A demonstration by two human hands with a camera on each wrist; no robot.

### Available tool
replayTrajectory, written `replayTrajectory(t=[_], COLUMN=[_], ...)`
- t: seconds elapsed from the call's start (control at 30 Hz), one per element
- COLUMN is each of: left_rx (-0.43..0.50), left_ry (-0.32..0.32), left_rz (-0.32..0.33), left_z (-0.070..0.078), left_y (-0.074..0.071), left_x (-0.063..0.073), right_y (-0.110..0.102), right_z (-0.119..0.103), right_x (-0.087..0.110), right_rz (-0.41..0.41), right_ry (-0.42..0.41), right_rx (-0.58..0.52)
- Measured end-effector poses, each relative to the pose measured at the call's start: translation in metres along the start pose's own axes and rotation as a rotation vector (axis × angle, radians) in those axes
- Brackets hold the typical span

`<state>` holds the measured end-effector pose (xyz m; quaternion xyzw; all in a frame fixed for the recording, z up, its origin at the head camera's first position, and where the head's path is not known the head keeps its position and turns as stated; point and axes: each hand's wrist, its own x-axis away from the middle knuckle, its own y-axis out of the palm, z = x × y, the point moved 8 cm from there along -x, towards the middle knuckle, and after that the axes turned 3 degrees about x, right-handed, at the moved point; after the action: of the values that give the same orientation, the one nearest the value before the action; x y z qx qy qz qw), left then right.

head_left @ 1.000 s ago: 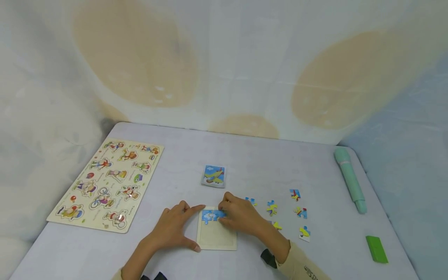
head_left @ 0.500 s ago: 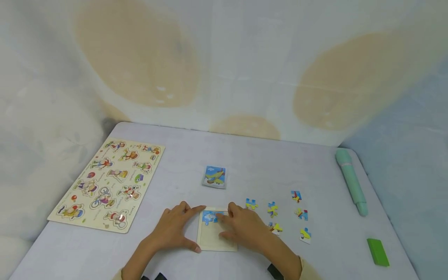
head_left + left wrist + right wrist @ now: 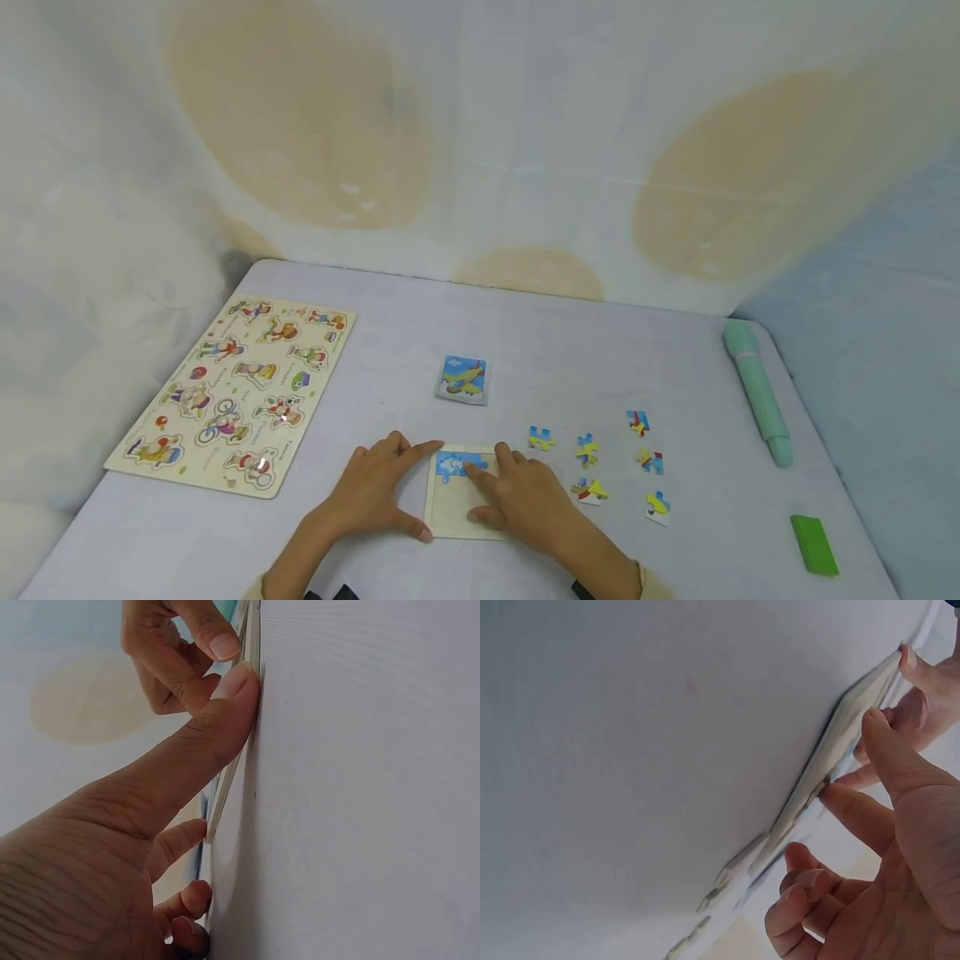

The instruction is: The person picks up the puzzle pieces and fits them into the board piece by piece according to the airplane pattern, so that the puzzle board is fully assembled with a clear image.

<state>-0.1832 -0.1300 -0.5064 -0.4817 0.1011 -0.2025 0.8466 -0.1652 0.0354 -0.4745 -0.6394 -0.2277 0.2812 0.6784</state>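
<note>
A small square wooden puzzle tray lies at the front of the table in the head view. Joined blue jigsaw pieces fill part of its top row. My left hand spans the tray's left side, straight thumb at the near corner and index finger at the far one. My right hand lies over the tray's right part, its extended index fingertip pressing on the blue pieces. In the right wrist view that hand's thumb points over the tray, while the other fingers curl loosely, holding nothing.
Several loose jigsaw pieces lie right of the tray. Behind it sits a small airplane picture puzzle. A large figure puzzle board covers the left side; a mint-green microphone-shaped object and a green block lie at the right.
My right hand has gone from pinching a blue piece at the top row to pressing there with its index finger, uncovering more loose pieces. My left hand stays at the tray's edge.
</note>
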Motion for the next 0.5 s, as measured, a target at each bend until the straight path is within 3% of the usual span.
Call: replayTrajectory(t=[0.3, 0.5], left_rx=[-0.004, -0.016], left_ry=[-0.003, -0.005], left_rz=[-0.001, -0.004], left_z=[-0.0008, -0.0023], left_y=[0.0004, 0.0034], left_x=[-0.0022, -0.0001], right_y=[0.0019, 0.0055], right_z=[-0.0011, 0.0019], right_x=[-0.0019, 0.0018], right_rz=[-0.032, -0.106], right_ry=[0.05, 0.074], right_rx=[-0.005, -0.095])
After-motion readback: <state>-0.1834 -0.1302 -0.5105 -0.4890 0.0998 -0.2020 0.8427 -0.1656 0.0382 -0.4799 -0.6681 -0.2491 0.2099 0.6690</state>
